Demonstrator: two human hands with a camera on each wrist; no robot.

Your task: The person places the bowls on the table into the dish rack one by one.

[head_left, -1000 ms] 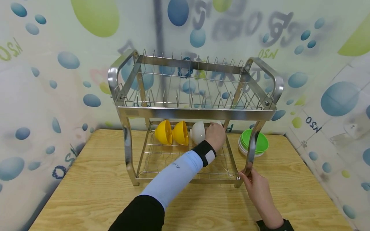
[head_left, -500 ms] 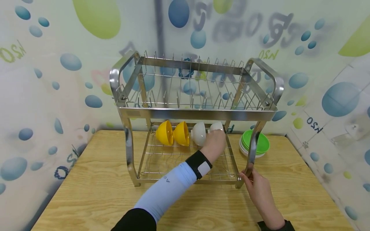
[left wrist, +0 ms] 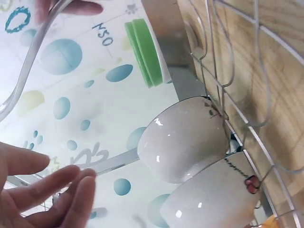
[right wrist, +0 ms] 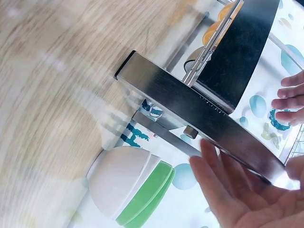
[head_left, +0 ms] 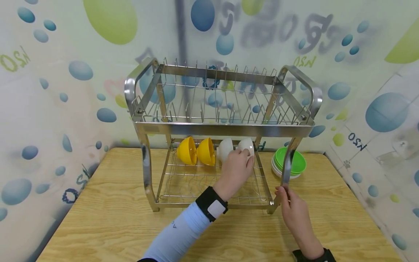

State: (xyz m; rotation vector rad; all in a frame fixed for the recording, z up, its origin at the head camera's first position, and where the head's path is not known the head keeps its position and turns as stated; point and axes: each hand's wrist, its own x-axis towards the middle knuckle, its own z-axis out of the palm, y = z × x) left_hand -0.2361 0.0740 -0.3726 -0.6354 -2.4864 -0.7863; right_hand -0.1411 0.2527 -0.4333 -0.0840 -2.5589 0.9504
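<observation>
A two-tier metal dish rack (head_left: 226, 129) stands on the table. On its lower tier two yellow bowls (head_left: 186, 151) and two white bowls (head_left: 246, 145) sit tilted on edge in a row. My left hand (head_left: 236, 170) is in front of the white bowls; in the left wrist view its fingers (left wrist: 71, 190) are loosely bent, with nothing between them, apart from the white bowls (left wrist: 185, 137). My right hand (head_left: 296, 213) holds the rack's front right leg near its foot. Seen from the right wrist, the fingers (right wrist: 213, 175) lie along the metal leg (right wrist: 185, 104).
Right of the rack stands a stack of green bowls (head_left: 296, 162) and white bowls on the wooden table (head_left: 108, 225). The upper tier with wire dividers overhangs the lower one. A patterned wall (head_left: 209, 22) runs close behind.
My left hand has drawn back from the rightmost white bowl, moving left and toward me, and that bowl now shows. My right hand has shifted slightly up and right on the leg.
</observation>
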